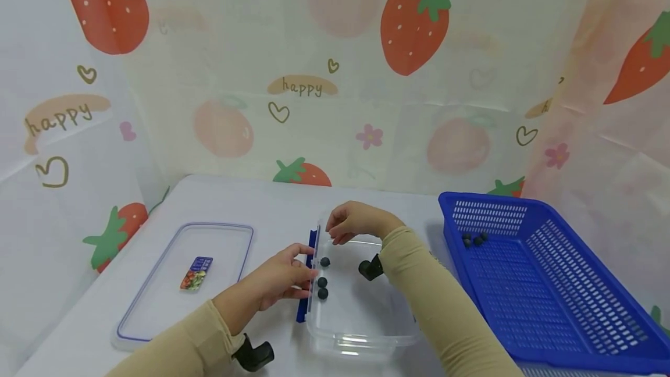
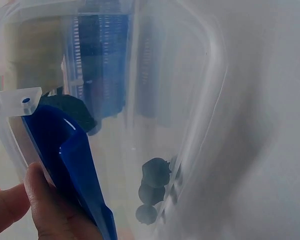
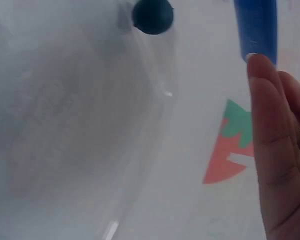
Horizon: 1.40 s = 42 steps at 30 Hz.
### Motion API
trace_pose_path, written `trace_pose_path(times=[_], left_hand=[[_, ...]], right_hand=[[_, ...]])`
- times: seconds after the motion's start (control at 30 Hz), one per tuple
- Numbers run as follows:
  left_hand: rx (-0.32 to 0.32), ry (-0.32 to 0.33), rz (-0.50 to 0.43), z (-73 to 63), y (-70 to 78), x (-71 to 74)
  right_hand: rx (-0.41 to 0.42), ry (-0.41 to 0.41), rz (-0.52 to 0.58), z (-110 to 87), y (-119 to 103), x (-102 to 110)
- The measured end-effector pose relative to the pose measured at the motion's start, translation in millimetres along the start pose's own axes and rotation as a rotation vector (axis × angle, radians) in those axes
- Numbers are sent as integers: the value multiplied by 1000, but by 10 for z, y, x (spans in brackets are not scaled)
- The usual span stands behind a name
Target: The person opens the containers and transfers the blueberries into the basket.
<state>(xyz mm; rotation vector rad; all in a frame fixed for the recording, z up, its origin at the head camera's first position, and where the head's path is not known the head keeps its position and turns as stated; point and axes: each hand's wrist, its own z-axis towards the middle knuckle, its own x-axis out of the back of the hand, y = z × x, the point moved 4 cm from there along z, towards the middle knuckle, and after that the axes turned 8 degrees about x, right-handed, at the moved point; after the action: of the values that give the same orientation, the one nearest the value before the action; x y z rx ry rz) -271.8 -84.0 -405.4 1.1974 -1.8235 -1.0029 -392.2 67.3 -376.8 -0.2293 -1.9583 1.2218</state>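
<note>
A clear plastic box [image 1: 366, 313] with a blue latch [image 1: 302, 310] stands on the table. Along its left side lie small dark round balls [image 1: 323, 294], seen through the wall in the left wrist view. From outside, my left hand [image 1: 280, 278] rests its fingers on that wall by the latch; the left wrist view has its fingers [image 2: 42, 200] beside the blue flap [image 2: 77, 160]. Over the box's far left corner hovers my right hand [image 1: 361, 221], fingers bent. In the right wrist view no thing shows in its fingers [image 3: 275, 145], and one ball [image 3: 153, 16] lies below.
To the right stands a blue slatted basket [image 1: 555, 290] with several dark balls [image 1: 477, 241] at its far left end. A clear lid [image 1: 157, 295] with a blue seal lies at left, with a colourful label [image 1: 196, 273] on it. A strawberry-print sheet [image 1: 366, 103] hangs behind.
</note>
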Motion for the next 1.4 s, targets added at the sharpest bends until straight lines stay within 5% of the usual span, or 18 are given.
trace_pose_path(times=[0.33, 0.5, 0.87, 1.1, 1.4], left_hand=[[-12, -4, -7, -5, 8, 25], [-12, -2, -10, 3, 5, 29], [-9, 2, -8, -2, 23, 2], [-4, 5, -7, 7, 32, 15], [0, -6, -4, 33, 5, 3]], right_hand=[[-87, -53, -28, 143, 224, -185], [-118, -87, -100, 146, 254, -278], [-147, -137, -74, 87, 310, -299], [-127, -201, -72, 103, 297, -354], [-89, -159, -37, 120, 300, -340]])
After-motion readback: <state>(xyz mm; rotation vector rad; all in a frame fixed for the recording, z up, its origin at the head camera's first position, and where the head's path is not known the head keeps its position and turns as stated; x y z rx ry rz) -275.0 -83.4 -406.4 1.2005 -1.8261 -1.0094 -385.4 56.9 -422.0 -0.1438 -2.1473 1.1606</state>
